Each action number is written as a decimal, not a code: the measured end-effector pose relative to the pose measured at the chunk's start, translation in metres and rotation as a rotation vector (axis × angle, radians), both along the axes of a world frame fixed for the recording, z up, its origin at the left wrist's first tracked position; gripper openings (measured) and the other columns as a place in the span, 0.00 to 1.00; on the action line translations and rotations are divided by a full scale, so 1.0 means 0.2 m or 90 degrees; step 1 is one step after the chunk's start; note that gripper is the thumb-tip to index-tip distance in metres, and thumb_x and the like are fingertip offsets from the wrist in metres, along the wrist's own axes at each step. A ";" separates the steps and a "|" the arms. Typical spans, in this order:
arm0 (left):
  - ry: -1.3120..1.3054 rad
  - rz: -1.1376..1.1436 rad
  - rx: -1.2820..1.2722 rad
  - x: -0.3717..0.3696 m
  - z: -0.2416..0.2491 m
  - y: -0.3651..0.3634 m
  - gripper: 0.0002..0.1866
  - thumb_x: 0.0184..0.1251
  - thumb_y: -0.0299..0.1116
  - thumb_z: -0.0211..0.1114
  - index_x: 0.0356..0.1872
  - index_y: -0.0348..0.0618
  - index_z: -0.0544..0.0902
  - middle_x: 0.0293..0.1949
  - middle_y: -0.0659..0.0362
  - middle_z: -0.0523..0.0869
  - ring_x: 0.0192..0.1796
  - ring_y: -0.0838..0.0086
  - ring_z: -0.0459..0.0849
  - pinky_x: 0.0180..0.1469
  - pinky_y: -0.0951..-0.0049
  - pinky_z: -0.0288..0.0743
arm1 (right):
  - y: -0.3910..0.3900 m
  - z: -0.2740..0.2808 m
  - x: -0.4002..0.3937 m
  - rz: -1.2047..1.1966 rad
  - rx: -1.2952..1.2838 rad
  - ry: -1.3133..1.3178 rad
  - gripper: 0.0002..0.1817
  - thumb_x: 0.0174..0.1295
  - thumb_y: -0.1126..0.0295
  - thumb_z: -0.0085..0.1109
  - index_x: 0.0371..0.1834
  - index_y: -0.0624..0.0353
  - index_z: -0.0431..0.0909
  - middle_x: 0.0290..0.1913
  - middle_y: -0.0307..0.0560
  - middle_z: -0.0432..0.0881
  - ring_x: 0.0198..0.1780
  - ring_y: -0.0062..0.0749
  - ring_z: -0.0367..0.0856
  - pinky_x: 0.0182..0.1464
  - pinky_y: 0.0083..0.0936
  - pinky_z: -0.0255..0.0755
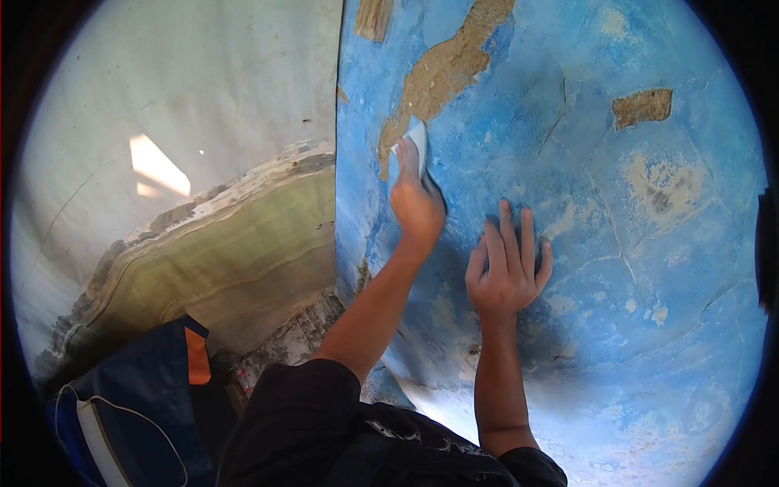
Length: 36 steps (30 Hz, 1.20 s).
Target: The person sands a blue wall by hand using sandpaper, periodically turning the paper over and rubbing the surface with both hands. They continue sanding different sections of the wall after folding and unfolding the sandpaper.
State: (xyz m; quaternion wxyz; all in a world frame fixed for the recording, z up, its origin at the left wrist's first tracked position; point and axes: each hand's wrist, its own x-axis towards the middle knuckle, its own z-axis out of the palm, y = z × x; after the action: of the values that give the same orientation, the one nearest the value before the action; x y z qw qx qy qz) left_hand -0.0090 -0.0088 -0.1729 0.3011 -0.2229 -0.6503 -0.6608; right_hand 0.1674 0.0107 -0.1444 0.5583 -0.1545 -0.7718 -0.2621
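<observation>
A blue painted wall [584,187] with cracks and pale worn spots fills the right side. My left hand [417,199] holds a folded white sheet or cloth [417,140] against it, beside the lower end of a long bare brown patch [442,77]. The fingers are closed round the white piece, and its upper corner sticks out past them. Lower and to the right, my right hand [509,268] lies on the blue surface with fingers spread and nothing in it.
A pale wall [203,89] with a green band stands at the left. At the lower left are a dark blue bag or cloth [146,373] with an orange patch and a white cord. A smaller brown patch [642,108] shows at the upper right.
</observation>
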 end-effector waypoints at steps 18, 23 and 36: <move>0.065 0.026 -0.053 0.17 -0.07 -0.03 0.41 0.65 0.14 0.62 0.83 0.36 0.72 0.78 0.33 0.76 0.67 0.38 0.86 0.60 0.52 0.86 | 0.00 -0.01 0.00 0.064 -0.006 0.026 0.08 0.74 0.64 0.64 0.40 0.44 0.93 0.59 0.32 0.97 0.74 0.34 0.86 0.82 0.39 0.58; 0.022 -0.013 -0.005 0.13 0.01 -0.06 0.31 0.76 0.16 0.60 0.80 0.32 0.75 0.75 0.30 0.76 0.72 0.39 0.82 0.69 0.55 0.82 | 0.01 0.00 0.02 0.092 -0.009 0.041 0.07 0.69 0.67 0.65 0.38 0.45 0.93 0.57 0.33 0.97 0.71 0.33 0.88 0.83 0.39 0.56; 0.060 -0.004 -0.020 0.23 -0.19 -0.05 0.38 0.68 0.14 0.62 0.82 0.33 0.73 0.78 0.31 0.75 0.77 0.40 0.78 0.70 0.51 0.81 | 0.00 -0.01 0.02 0.067 0.002 0.033 0.07 0.68 0.68 0.65 0.36 0.44 0.92 0.54 0.31 0.98 0.70 0.30 0.89 0.87 0.42 0.47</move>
State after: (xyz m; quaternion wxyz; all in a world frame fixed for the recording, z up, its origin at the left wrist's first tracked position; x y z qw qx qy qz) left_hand 0.0362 -0.0183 -0.2101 0.3258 -0.2605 -0.6453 -0.6400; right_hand 0.1714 0.0100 -0.1464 0.5916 -0.1199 -0.7635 -0.2296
